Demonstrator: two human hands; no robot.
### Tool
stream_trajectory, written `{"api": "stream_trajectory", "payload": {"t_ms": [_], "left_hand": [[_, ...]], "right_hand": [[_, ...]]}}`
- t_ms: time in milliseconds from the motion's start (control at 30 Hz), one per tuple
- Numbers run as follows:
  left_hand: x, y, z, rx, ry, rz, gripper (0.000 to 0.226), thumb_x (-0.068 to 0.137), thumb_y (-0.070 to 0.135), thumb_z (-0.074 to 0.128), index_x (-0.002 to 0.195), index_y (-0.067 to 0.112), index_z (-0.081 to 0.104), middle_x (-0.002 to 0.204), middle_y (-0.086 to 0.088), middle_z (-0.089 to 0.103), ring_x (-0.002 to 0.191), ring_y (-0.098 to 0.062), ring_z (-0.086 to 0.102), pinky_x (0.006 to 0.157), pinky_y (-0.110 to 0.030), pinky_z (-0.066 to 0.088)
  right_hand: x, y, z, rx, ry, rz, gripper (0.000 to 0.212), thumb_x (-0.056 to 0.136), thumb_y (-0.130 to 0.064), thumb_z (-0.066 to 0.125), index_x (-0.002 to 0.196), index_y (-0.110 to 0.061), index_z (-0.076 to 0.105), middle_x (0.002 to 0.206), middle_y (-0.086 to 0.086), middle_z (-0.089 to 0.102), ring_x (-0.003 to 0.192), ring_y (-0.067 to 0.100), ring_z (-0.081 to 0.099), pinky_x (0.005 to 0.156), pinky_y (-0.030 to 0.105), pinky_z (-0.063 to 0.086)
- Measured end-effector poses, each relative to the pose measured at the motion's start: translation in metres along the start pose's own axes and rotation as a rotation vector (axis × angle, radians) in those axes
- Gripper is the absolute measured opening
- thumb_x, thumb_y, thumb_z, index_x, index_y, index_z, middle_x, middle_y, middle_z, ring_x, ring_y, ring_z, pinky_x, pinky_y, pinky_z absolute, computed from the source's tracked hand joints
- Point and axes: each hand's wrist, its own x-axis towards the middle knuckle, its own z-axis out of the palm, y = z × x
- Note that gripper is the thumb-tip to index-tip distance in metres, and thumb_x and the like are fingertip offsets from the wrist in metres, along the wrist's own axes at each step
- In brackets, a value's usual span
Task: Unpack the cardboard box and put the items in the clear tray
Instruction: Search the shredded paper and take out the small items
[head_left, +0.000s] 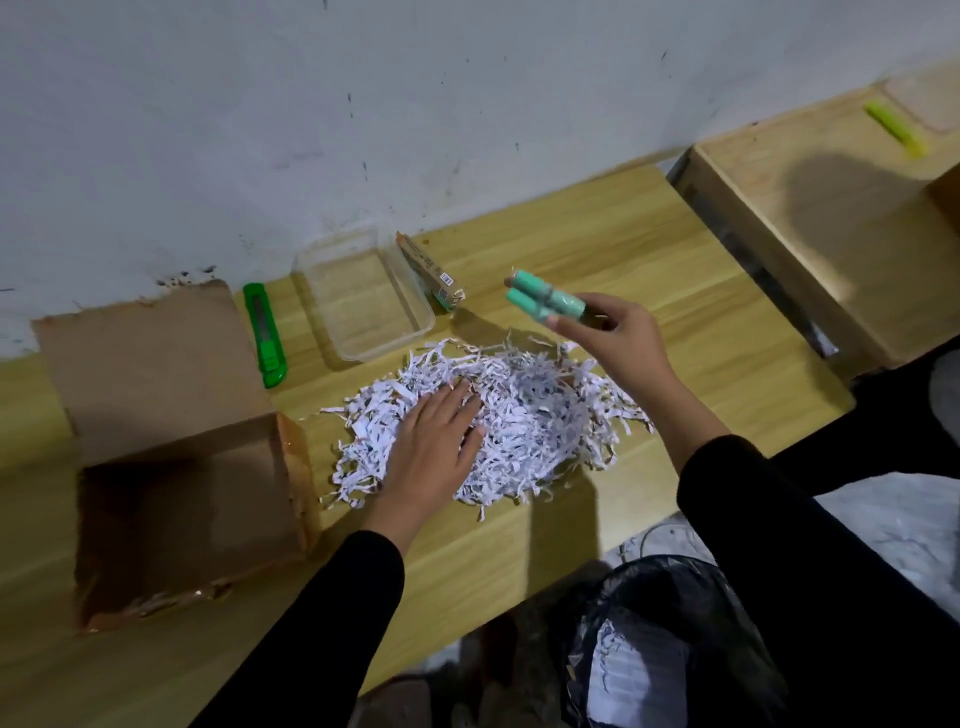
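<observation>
The open cardboard box (182, 499) sits at the left of the wooden table, its flap lying back toward the wall. A heap of white shredded paper (535, 415) lies in the middle. My left hand (434, 436) rests flat on the heap, fingers apart. My right hand (618, 338) is raised above the heap's far right side and grips two mint-green cylinders (545, 299) wrapped together. The clear tray (415, 296) stands near the wall with nothing visible inside it. A small printed carton (431, 273) leans against the tray's right side.
A green utility knife (265, 335) lies between the box flap and the tray. A second table (810, 208) at the right carries a yellow marker (896, 129). Below the table edge stands a black-bagged bin (670, 644) with shredded paper in it.
</observation>
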Motion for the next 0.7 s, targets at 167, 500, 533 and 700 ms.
{"api": "stream_trajectory", "payload": {"t_ms": [167, 500, 533, 700], "left_hand": [[0.000, 0.001, -0.001, 0.030, 0.009, -0.005, 0.062, 0.092, 0.047, 0.015, 0.139, 0.017, 0.043, 0.151, -0.001, 0.033, 0.141, -0.018, 0.029, 0.114, -0.031, 0.006], [0.000, 0.001, 0.000, -0.013, 0.019, -0.036, 0.049, 0.095, 0.040, 0.027, 0.134, 0.019, 0.048, 0.148, 0.001, 0.040, 0.136, -0.019, 0.037, 0.113, -0.036, 0.022], [0.001, 0.000, 0.000, -0.003, 0.031, -0.031, 0.048, 0.095, 0.039, 0.029, 0.132, 0.019, 0.051, 0.146, 0.000, 0.043, 0.134, -0.020, 0.041, 0.112, -0.038, 0.025], [0.002, 0.000, 0.001, 0.018, 0.089, -0.024, 0.039, 0.092, 0.034, 0.038, 0.120, 0.018, 0.060, 0.135, 0.000, 0.055, 0.122, -0.021, 0.053, 0.104, -0.039, 0.038]], "right_hand": [[0.046, 0.001, 0.039, -0.138, 0.139, 0.073, 0.047, 0.076, -0.041, 0.071, 0.107, -0.006, 0.067, 0.089, 0.009, 0.068, 0.062, 0.009, 0.056, 0.040, 0.004, 0.035], [0.100, 0.000, 0.086, -0.254, 0.114, 0.081, 0.037, 0.076, -0.046, 0.069, 0.071, -0.010, 0.060, 0.066, 0.004, 0.054, 0.058, 0.016, 0.047, 0.046, 0.020, 0.033], [0.104, 0.000, 0.088, -0.269, 0.114, 0.068, 0.040, 0.076, -0.047, 0.069, 0.061, -0.013, 0.054, 0.057, 0.001, 0.047, 0.051, 0.014, 0.040, 0.040, 0.018, 0.028], [0.114, -0.007, 0.097, -0.421, 0.107, 0.064, 0.040, 0.074, -0.053, 0.067, 0.069, -0.014, 0.062, 0.061, 0.003, 0.055, 0.056, 0.019, 0.050, 0.047, 0.026, 0.032]]}}
